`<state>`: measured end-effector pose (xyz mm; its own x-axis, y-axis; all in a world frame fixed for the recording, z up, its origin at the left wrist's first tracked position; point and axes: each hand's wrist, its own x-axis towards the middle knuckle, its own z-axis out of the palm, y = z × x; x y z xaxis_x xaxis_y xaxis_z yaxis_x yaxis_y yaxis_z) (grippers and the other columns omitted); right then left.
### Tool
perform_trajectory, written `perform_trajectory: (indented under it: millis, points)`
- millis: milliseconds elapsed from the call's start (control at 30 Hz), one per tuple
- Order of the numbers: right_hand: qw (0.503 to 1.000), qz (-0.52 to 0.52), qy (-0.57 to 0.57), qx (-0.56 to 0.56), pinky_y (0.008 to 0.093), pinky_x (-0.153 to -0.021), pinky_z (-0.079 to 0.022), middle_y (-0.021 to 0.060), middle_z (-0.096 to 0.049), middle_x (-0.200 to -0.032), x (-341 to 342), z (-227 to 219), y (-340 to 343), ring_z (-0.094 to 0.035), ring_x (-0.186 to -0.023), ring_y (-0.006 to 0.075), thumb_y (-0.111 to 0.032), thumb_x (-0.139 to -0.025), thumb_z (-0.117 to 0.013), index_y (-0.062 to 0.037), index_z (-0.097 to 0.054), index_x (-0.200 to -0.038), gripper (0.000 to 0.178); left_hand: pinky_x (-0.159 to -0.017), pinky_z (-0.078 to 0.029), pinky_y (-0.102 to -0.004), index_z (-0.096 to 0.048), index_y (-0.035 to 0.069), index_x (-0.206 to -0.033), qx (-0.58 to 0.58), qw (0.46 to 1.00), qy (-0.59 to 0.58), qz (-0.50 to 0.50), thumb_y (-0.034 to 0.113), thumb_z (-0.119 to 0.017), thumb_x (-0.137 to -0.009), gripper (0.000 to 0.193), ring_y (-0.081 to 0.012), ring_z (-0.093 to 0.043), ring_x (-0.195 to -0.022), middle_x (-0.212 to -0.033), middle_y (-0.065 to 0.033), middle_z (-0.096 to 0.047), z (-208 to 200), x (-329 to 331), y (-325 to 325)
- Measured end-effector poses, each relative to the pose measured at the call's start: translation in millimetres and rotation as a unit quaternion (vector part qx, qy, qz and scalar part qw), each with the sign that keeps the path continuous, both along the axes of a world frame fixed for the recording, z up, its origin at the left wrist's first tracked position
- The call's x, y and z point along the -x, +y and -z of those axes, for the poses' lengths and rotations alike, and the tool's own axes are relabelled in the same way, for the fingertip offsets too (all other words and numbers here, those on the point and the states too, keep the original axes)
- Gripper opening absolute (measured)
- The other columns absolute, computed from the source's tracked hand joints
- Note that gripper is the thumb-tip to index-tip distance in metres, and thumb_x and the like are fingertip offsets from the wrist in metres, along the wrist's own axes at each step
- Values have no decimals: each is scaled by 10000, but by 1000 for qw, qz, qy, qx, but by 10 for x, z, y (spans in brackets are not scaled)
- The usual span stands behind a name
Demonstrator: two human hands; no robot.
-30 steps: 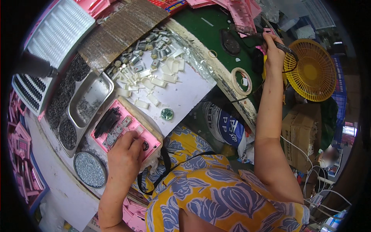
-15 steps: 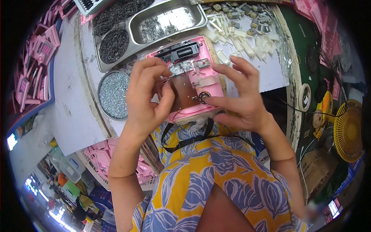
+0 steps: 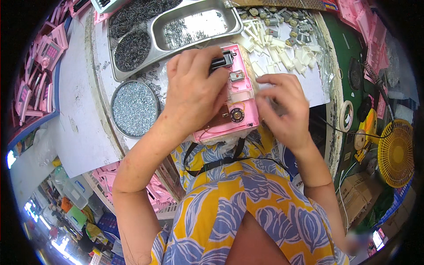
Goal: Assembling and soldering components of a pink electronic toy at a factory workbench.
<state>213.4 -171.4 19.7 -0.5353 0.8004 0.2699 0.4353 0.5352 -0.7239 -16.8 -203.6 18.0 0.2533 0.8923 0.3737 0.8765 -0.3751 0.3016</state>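
"What's changed on the white surface (image 3: 319, 90)?"

"The pink casing (image 3: 248, 110) lies at 12 o'clock; the left hand (image 3: 194, 88) now covers its 11 o'clock end, grip hidden, can't tell. The right hand (image 3: 285, 110) no longer overlaps it: grip loosely parted, beside the 3 o'clock edge. Handling seems concentrated up top."

"Room?"

"White parts (image 3: 282, 54) crowd 2 o'clock, silvery bits (image 3: 134, 108) 9; barer past 3."

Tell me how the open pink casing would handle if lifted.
The pink casing looks like thin moulded plastic, so it is probably stiff and light. Its open face leaves the round speaker exposed, so tipping might dislodge parts. Its boxy shape should resist rolling.
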Motion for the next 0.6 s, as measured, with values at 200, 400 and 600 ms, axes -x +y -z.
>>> perform_trajectory:
  millis: [200,400,600]
  points:
    - [991,8,-122,-63,413,-659,-532,98,-672,-738,328,26,365,-657,-735,291,-269,-820,-740,-52,-682,-762,232,-956,-370,-442,-741,152,-851,-30,1000,5,-5,188,-810,-708,164,-294,-551,-1118,-1242,-52,-633,40,157,-118]
    - [958,-16,-264,-109,422,-614,-581,144,-694,-711,475,-226,360,-708,-678,311,-239,-785,-705,-51,-708,-734,195,-955,-362,-466,-705,130,-791,-52,999,1,-13,207,-768,-702,133,-281,-553,-1079,-1207,-58,-637,81,119,-136]
    - [964,-48,-252,-69,416,-605,-582,148,-686,-715,449,-107,516,-709,-690,299,-158,-754,-668,-32,-683,-733,128,-1001,-344,-479,-738,147,-877,-30,1000,0,-10,189,-797,-715,177,-324,-530,-1148,-1250,-84,-617,110,139,-160]
